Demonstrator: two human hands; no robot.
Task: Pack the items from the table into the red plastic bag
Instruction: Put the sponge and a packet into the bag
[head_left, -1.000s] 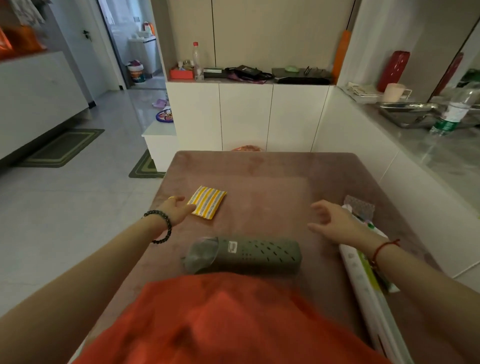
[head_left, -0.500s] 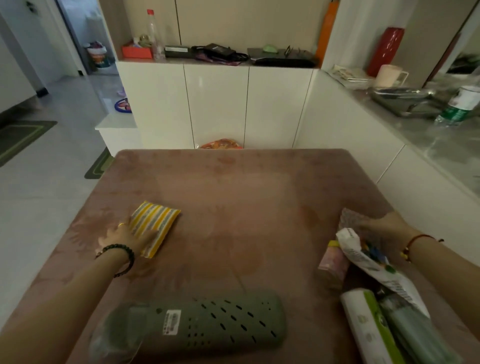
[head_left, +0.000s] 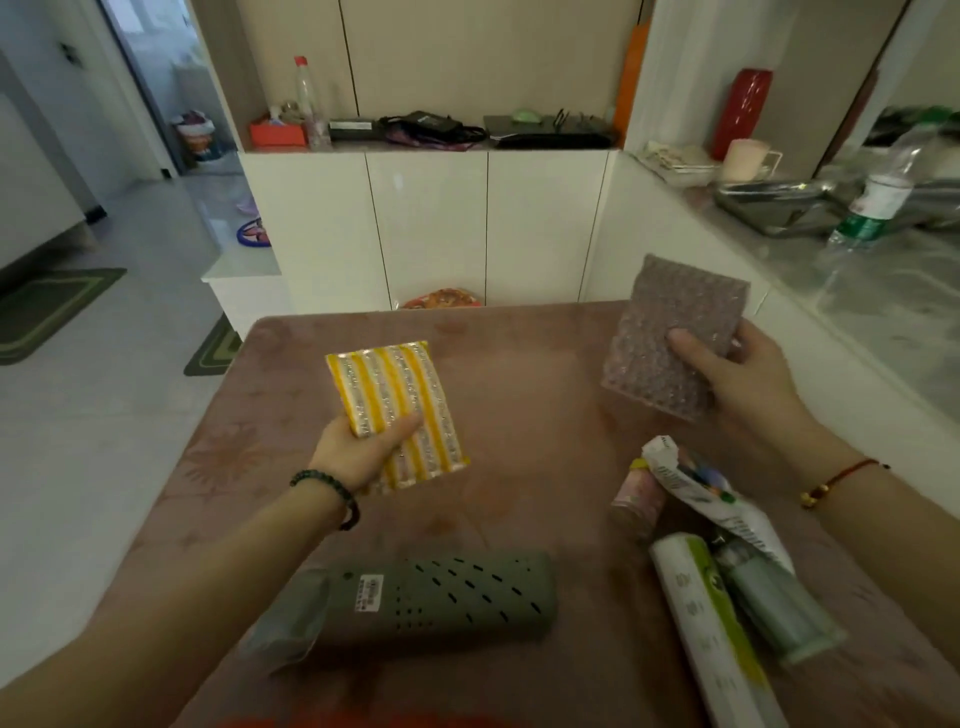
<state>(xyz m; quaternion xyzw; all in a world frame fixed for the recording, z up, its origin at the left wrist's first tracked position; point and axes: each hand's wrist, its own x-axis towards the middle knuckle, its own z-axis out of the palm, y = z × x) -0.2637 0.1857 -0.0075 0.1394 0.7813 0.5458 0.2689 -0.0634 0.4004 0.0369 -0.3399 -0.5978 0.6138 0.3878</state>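
My left hand (head_left: 358, 452) holds a yellow-and-silver striped scouring pad (head_left: 397, 410) up above the left middle of the pink table (head_left: 519, 395). My right hand (head_left: 737, 374) grips a brownish-pink textured sponge pad (head_left: 670, 327) above the table's right side. A grey-green perforated holder (head_left: 441, 597) lies on its side near me. On the right lie a white-and-green roll box (head_left: 706, 623), a pale green roll (head_left: 774, 603), a crumpled printed packet (head_left: 696, 483) and a small pink bottle (head_left: 636, 499). A strip of the red plastic bag (head_left: 363, 722) shows at the bottom edge.
White cabinets (head_left: 431, 223) stand beyond the table's far edge, with an orange bag (head_left: 441, 299) on the floor between. A counter (head_left: 857, 291) with a water bottle (head_left: 878, 197) and a metal tray runs along the right. Floor lies to the left.
Both hands have lifted off the table, the left with the striped pad, the right with the textured pad. The view has tilted up, so the red bag has nearly left the frame.
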